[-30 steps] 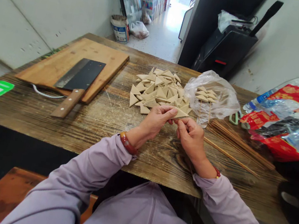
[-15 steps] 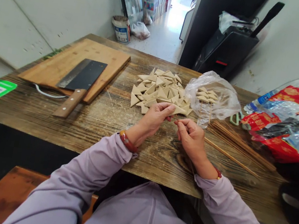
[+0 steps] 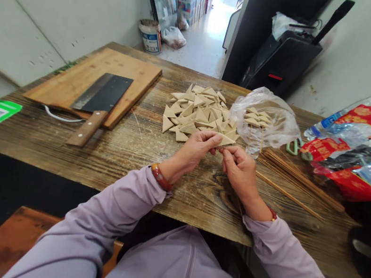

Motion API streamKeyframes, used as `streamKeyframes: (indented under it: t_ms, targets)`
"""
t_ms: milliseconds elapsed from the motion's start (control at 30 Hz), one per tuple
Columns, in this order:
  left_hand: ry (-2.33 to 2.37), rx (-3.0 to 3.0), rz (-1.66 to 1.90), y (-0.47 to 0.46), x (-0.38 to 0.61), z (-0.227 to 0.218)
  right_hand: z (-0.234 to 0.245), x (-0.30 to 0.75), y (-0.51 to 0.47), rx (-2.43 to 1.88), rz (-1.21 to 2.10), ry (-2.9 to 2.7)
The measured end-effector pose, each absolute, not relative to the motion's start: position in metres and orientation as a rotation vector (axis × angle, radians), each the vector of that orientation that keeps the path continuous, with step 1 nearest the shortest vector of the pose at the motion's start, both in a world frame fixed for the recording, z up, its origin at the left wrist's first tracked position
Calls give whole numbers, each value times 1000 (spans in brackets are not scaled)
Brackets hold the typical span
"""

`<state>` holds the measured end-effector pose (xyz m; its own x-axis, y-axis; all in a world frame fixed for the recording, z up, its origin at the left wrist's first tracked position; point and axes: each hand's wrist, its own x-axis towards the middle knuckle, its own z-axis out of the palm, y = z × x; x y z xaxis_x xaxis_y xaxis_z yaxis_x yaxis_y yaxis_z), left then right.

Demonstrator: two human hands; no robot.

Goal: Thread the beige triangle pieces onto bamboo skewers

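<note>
My left hand (image 3: 198,150) pinches a flat tan triangular piece (image 3: 227,139) between thumb and fingers, just in front of the pile. Close beside it, my right hand (image 3: 240,170) is closed on a thin wooden skewer (image 3: 240,207), most of which the hand hides. The skewer's tip is at the triangular piece; whether it has gone in I cannot tell. A heap of similar tan triangles (image 3: 199,112) lies beyond the hands. On a clear plastic bag (image 3: 282,127) to the right rest skewers threaded with triangles (image 3: 258,118).
Loose skewers (image 3: 303,181) lie right of my right hand. A cleaver (image 3: 101,95) rests on a wooden cutting board (image 3: 140,71) at the left, handle toward me. Red packaging (image 3: 360,186) and a plastic bottle (image 3: 360,105) crowd the table's right end.
Both hands have shifted slightly right and come closer together, bringing the skewer tip up to the triangular piece.
</note>
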<state>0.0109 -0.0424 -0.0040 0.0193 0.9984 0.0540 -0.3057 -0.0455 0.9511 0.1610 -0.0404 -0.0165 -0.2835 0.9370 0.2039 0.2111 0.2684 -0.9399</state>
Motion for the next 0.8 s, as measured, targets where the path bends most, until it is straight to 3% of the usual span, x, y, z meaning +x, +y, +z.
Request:
streamKeyframes:
  t_ms: [300, 533, 800]
  targets:
    - [1395, 1200, 1555, -19, -31, -6, -16, 171, -32, -1066, 1103, -1549]
    - [1980, 2010, 1023, -20, -30, -14, -15, 171, -30, -1067, 1096, -1538]
    - [2090, 2135, 818, -20, -18, -17, -14, 165, -31, -1016, 1131, -1549]
